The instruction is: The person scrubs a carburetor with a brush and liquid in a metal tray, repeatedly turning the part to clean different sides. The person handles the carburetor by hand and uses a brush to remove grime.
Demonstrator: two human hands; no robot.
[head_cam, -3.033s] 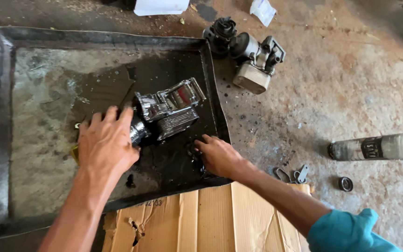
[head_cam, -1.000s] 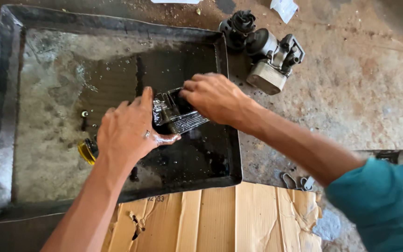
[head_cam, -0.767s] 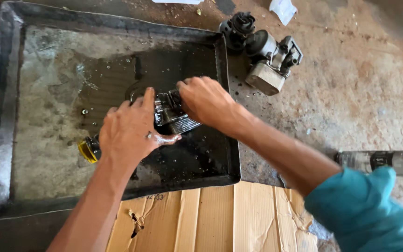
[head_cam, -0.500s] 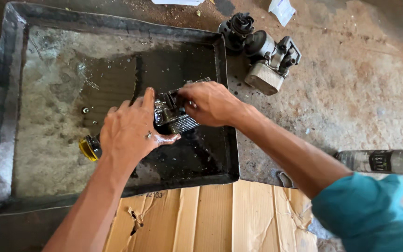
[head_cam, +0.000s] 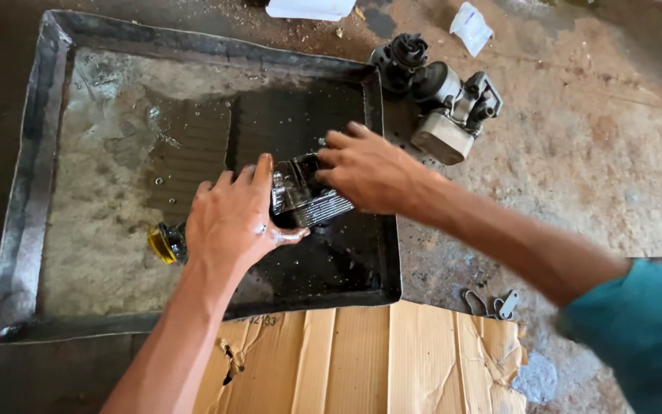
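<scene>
Gritty concrete floor (head_cam: 614,153), 1 oily metal tray (head_cam: 36,192) (black fluid inside), 1 cardboard sheet (head_cam: 369,360), left hand (head_cam: 231,218) and right hand (head_cam: 365,169) both clasped 1 finned metal part (head_cam: 308,201).

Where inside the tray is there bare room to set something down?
The tray's left half lies bare, between its left wall and the small yellow object. It is crowded at the right, where left hand and right hand grip the finned metal part.

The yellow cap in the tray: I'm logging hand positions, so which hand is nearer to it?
Left. The left hand lies just right of the yellow cap, almost touching; the right hand is farther right, on the finned metal part.
</scene>
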